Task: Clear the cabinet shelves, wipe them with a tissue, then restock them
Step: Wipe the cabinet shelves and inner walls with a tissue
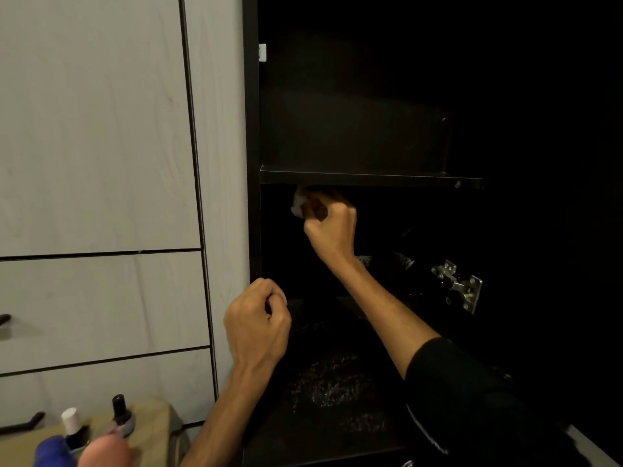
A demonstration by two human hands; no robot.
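dark cabinet shelf (371, 179) runs across the middle of the frame, bare on top, and at lower left a beige surface (151, 429) carries two small bottles (119, 416).

Two bare hands, left hand (257, 323) and forearm unsleeved, right arm in black sleeve (472, 392) pushed above the forearm

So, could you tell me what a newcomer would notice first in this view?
Probably the right hand pressing a white tissue just under the dark cabinet shelf. Next, the left hand, curled in a fist at the cabinet's edge, and small bottles at bottom left.
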